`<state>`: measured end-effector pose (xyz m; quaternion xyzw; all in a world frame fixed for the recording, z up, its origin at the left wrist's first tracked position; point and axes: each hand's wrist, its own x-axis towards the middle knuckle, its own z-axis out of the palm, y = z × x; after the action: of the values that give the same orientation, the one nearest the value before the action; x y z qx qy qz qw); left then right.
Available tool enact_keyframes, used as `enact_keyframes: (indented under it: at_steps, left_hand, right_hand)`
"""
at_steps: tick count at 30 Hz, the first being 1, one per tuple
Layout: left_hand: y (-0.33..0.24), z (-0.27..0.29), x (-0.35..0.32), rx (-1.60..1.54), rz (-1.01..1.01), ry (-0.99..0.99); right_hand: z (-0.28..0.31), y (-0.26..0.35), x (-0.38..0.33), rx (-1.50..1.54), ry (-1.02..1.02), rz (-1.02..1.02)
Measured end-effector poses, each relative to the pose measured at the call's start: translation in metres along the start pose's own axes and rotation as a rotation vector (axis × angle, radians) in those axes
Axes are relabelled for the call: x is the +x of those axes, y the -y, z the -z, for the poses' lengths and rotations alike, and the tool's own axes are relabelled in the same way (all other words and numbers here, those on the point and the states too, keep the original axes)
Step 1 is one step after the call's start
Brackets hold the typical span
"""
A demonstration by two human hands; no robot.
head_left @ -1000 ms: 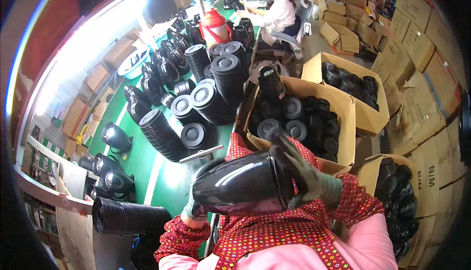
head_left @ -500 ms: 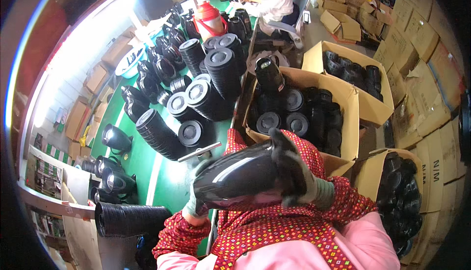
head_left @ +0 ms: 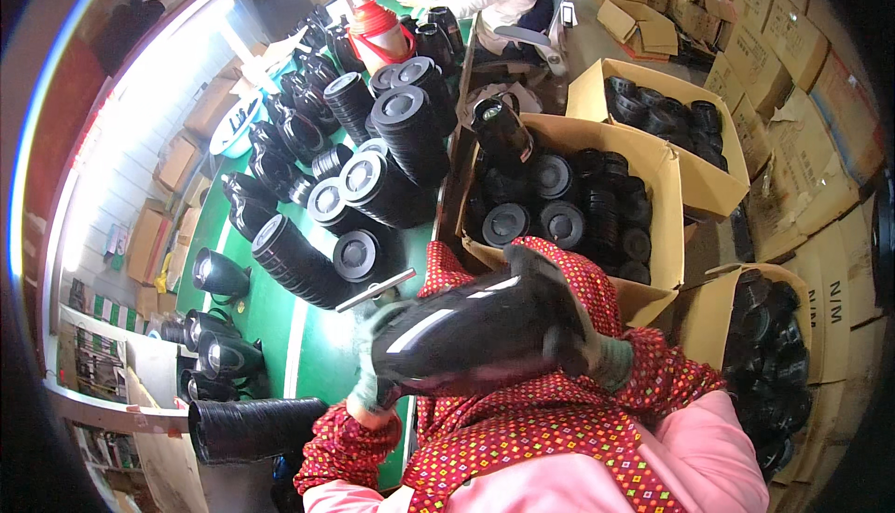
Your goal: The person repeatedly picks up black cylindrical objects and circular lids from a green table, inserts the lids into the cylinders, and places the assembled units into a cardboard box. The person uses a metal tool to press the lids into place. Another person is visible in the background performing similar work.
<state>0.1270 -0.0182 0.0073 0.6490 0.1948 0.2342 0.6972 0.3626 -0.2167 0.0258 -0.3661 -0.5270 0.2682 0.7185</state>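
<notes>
A glossy black jug body point(head_left: 475, 336), like a thermos jug shell, lies sideways across my lap, slightly blurred. My left hand point(head_left: 371, 373), in a pale glove, grips its left end. Around the other end, which has a dark, wide part, is my gloved right hand point(head_left: 601, 350); its fingers are partly hidden behind the black plastic. Just beyond my left hand, a flat metal strip point(head_left: 376, 291) stands at the table edge. Stacks of round black lids or bases point(head_left: 357, 255) are close beyond it on the green table point(head_left: 322, 350).
An open carton point(head_left: 667, 233) of black parts is ahead right, with a black jug point(head_left: 503, 131) on its corner. More filled cartons point(head_left: 736, 177) stand to the right. Several black jugs point(head_left: 228, 354) line the table's left side. A red-topped flask point(head_left: 380, 33) and a seated co-worker point(head_left: 499, 9) are farther off.
The jug body has turned slightly in my hands, its right end coming a little lower and farther right. Both hands keep their hold. The whole view has shifted slightly.
</notes>
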Motion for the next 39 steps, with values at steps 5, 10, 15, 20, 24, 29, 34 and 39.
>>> enact_keyframes:
  at_steps: [5,10,15,20,24,29,34,39]
  left_hand:
    - [-0.061,-0.014,0.018,0.459,-0.279,-0.121]
    - [0.001,-0.015,-0.009,-0.307,0.034,-0.026]
    - [0.056,-0.067,0.01,-0.528,0.164,0.058]
    - [0.065,-0.068,0.012,-0.566,0.181,0.014]
    - [0.077,-0.086,0.01,-0.521,0.205,0.052]
    - [0.07,-0.065,-0.001,-0.148,0.13,0.234]
    - [0.03,0.047,0.033,1.084,-0.281,-0.086]
    - [0.101,0.161,0.03,1.65,-0.088,-0.02]
  right_hand:
    - [-0.009,-0.001,0.003,0.32,-0.296,-0.446]
    - [0.004,0.019,0.018,-0.081,0.029,-0.08]
    - [0.023,0.059,0.047,-0.633,0.496,0.095]
    - [0.017,0.048,0.045,-0.582,0.25,0.129]
    - [0.019,0.026,0.03,-0.205,-0.161,-0.319]
    - [0.078,0.017,0.07,-0.07,-0.04,-0.528]
    - [0.113,-0.025,0.082,0.041,0.165,-0.754]
    - [0.105,-0.135,0.053,0.01,0.427,-0.869]
